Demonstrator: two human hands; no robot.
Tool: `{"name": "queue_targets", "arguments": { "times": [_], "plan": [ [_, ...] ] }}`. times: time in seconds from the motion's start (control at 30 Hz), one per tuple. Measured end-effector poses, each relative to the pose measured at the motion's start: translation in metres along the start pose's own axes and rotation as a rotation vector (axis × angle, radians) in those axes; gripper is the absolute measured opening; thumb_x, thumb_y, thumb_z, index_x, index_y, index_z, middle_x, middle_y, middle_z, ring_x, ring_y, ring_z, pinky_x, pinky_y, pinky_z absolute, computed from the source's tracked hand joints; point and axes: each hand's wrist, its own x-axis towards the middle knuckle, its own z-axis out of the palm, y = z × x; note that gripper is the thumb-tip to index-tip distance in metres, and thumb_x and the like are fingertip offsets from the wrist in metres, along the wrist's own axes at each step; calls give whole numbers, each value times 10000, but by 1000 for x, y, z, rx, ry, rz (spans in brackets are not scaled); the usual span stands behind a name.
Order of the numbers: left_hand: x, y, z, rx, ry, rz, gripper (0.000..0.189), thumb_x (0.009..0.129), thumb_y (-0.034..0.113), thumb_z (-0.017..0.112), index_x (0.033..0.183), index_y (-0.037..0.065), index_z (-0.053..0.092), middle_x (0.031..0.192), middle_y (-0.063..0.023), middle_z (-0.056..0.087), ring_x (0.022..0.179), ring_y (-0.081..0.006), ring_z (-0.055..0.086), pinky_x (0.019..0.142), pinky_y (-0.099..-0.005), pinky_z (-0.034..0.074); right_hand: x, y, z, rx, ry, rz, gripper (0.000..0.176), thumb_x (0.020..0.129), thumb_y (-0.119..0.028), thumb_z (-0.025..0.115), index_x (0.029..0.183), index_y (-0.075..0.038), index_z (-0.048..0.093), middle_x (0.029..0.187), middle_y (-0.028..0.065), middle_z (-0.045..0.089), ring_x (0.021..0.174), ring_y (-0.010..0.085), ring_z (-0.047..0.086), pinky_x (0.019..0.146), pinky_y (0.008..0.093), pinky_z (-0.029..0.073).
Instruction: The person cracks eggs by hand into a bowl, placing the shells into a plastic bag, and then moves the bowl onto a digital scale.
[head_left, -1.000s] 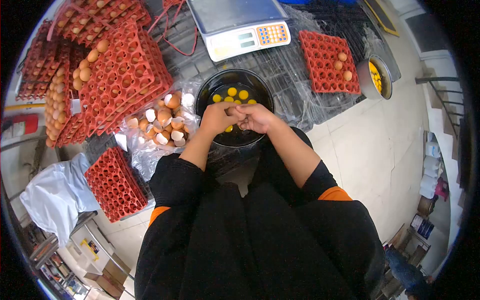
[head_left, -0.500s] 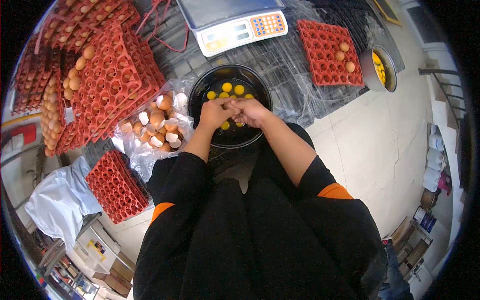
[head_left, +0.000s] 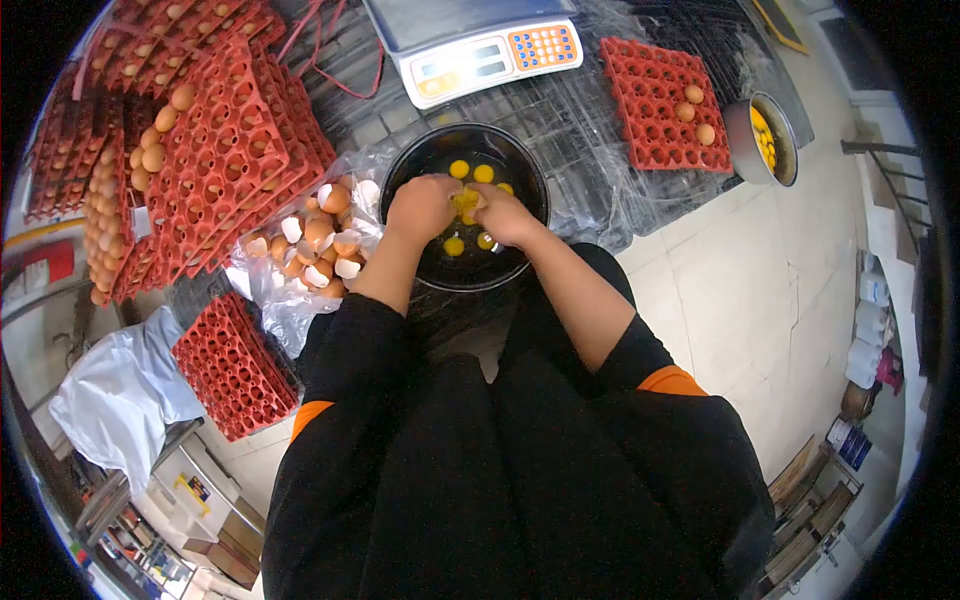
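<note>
Over a round black bowl [head_left: 545, 225] with several yellow egg yolks [head_left: 454, 246] in it, my two hands work close together. My left hand [head_left: 422, 207] is curled at the bowl's left side, its fingers closed on what looks like eggshell, mostly hidden. From the right, my right hand [head_left: 505, 217] has its fingers bent in a similar grip. A narrow gap between the fingertips shows yellow yolk. Just left of the bowl lies a clear plastic bag [head_left: 290, 325] heaped with broken brown eggshells [head_left: 318, 233].
A digital scale [head_left: 490, 62] stands behind the bowl. At the right are a red egg tray [head_left: 660, 110] with a few eggs and a metal pot [head_left: 742, 140] of yolks. Stacked red trays [head_left: 225, 165] rise at the left; more trays [head_left: 235, 370] sit below.
My hands, joined at the fingertips before, have drawn apart a little, the left one moving left. Yolk now shows between them. The view has shifted slightly.
</note>
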Motion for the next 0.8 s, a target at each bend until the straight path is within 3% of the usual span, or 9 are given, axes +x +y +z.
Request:
{"name": "queue_targets", "arguments": {
  "times": [0.13, 0.27, 0.4, 0.5, 0.57, 0.63, 0.7, 0.77, 0.8],
  "plan": [
    [-25, 29, -61, -83, 346, -167, 298, 654, 86, 605, 951, 89, 636, 970, -117, 627, 940, -277, 578, 801, -370, 476, -4, 8, -7, -80, 206, 20, 454, 757, -156, 613, 1183, -44, 504, 1171, 218, 429, 1092, 345, 450, 911, 368, 389],
    [-89, 17, -115, -509, 515, -568, 424, 719, 151, 683, 1119, 49, 585, 963, -138, 638, 867, -208, 618, 769, -318, 482, -11, -24, -19, 7, 351, 36, 491, 732, -200, 672, 1165, -37, 508, 1096, 184, 474, 989, 304, 506, 881, 356, 406],
    [-158, -53, -105, -472, 652, -779, 495, 756, 233, 697, 1159, -10, 545, 1026, -159, 626, 864, -213, 624, 771, -310, 479, -5, -78, 20, 250, 184, -106, 469, 702, -164, 741, 1087, -68, 491, 984, 57, 504, 859, 147, 503, 781, 265, 432],
    [-194, -65, -103, -298, 710, -869, 453, 774, 268, 674, 1116, -11, 575, 1013, -175, 630, 943, -227, 604, 793, -319, 467, 6, -131, 64, 179, 69, -332, 436, 679, -197, 754, 1005, -42, 508, 922, 55, 545, 843, 148, 533, 748, 279, 437],
    [-217, -78, -91, -416, 787, -1017, 400, 783, 259, 661, 1078, -4, 599, 986, -177, 636, 903, -227, 610, 771, -325, 466, 15, -158, 90, -18, 23, -404, 434, 659, -251, 752, 978, -55, 532, 910, 113, 563, 852, 259, 563, 729, 336, 449],
    [-227, -75, -88, -480, 811, -1035, 364, 785, 244, 658, 1048, -3, 613, 947, -159, 642, 825, -232, 608, 718, -325, 467, 23, -183, 105, -358, -47, -317, 405, 674, -272, 727, 979, -70, 551, 916, 134, 561, 871, 293, 563, 736, 364, 455],
    [-230, -71, -81, -364, 968, -926, 319, 782, 225, 658, 1015, 9, 626, 864, -120, 637, 728, -217, 583, 632, -319, 457, 38, -221, 113, -315, 26, -438, 376, 694, -280, 702, 975, -73, 561, 927, 134, 561, 885, 296, 564, 746, 376, 457],
    [-231, -76, -69, -453, 1058, -919, 263, 773, 192, 655, 977, 29, 629, 807, -88, 614, 720, -214, 553, 658, -329, 435, 53, -263, 118, -259, 90, -550, 359, 707, -280, 684, 977, -74, 568, 943, 133, 561, 896, 301, 563, 755, 386, 459],
    [-232, -80, -70, -208, 1046, -825, 245, 749, 163, 656, 959, 41, 619, 834, -84, 605, 796, -242, 536, 735, -347, 406, 71, -288, 121, -225, 118, -606, 355, 710, -276, 678, 982, -74, 570, 953, 132, 561, 901, 305, 561, 759, 390, 459]
  ]
}}
